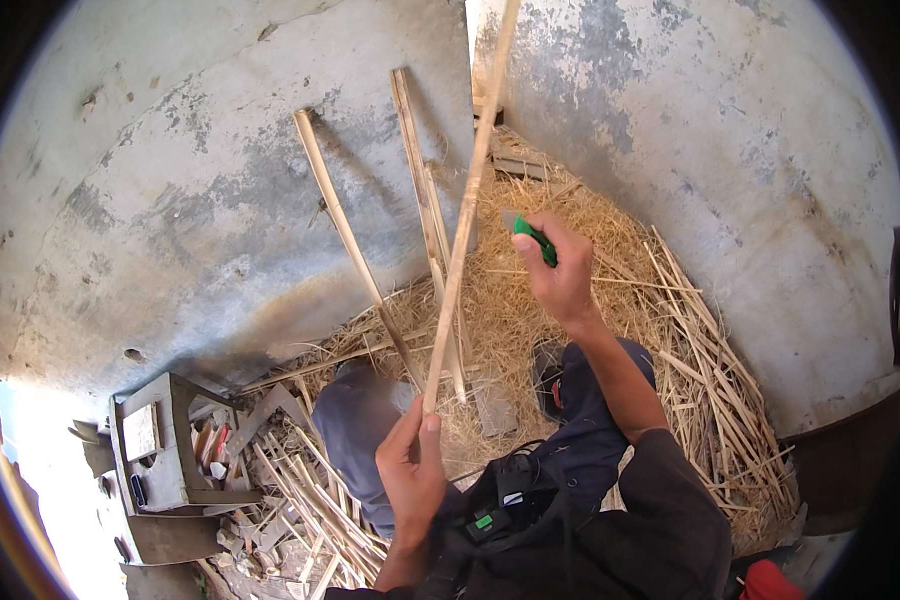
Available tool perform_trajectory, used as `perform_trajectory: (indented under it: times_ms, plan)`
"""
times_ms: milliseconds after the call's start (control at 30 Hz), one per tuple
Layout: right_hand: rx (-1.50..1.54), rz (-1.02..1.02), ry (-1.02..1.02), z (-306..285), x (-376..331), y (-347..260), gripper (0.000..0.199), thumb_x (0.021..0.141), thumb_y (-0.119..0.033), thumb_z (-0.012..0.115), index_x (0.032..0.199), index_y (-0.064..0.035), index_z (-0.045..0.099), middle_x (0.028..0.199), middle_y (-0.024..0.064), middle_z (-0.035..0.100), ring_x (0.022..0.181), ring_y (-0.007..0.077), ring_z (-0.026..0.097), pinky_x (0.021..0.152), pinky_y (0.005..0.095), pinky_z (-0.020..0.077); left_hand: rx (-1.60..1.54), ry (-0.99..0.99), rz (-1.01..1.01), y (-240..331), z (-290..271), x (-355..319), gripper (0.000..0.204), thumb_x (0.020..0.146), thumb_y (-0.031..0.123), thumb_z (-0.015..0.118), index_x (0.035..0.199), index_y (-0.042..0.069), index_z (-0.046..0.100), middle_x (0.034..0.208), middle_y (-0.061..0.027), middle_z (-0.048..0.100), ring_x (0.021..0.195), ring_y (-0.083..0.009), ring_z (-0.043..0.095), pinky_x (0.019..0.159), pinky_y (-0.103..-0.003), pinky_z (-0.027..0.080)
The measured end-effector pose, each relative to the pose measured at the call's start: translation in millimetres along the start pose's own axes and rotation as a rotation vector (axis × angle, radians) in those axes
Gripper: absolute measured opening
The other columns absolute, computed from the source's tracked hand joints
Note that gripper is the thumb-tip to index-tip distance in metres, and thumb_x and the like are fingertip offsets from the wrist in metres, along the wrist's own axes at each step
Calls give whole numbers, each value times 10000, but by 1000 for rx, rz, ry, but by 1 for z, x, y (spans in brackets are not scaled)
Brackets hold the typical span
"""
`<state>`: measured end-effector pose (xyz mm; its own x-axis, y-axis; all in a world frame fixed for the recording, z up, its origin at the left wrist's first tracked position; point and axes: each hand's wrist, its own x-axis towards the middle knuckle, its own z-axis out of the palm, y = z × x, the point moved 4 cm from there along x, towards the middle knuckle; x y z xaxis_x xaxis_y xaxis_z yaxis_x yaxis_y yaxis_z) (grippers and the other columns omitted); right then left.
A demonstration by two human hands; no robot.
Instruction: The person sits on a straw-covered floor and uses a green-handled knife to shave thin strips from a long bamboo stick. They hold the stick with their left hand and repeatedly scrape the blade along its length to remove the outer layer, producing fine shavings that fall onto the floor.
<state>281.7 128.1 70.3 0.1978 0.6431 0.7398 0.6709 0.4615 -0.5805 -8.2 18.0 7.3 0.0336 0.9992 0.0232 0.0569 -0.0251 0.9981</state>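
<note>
Centrally, left hand [410, 470] pinches lower end of bamboo strip [462, 215]; right hand [558, 268] fisted around green-handled knife [533, 238] beside strip. Step judged: shaving strip; next stroke demands steady blade angle.

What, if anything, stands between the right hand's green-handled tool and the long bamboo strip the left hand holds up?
Nothing visible. The left hand grips the long bamboo strip at its lower end; the right hand holds the green-handled tool just right of the strip, with only open air between. Two other strips lean on the wall behind.
</note>
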Motion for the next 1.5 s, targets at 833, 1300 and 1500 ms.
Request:
perform_trajectory:
  times_ms: [833,1300,1500]
  plan:
    - [128,-511,-270,42,-48,-62,358,919,-415,863,937,-74,755,695,29,614,528,222,621,481,352,475,-22,67,267,23,8,23,374,1124,91,654,1465,-62,667,1120,-35,735,836,-23,561,678,-199,432]
    - [26,-500,-253,32,-44,-70,307,915,-394,869,973,-110,765,728,26,665,564,213,654,509,340,500,32,54,243,28,5,16,369,1130,99,645,1446,-89,668,1062,-16,695,834,-36,527,690,-211,427]
    - [14,-366,-93,20,-19,-38,313,983,-375,828,986,-66,779,782,51,728,583,189,685,508,324,511,130,28,205,10,3,1,361,1123,94,651,1438,-80,677,1015,-2,672,847,-48,523,709,-221,429]
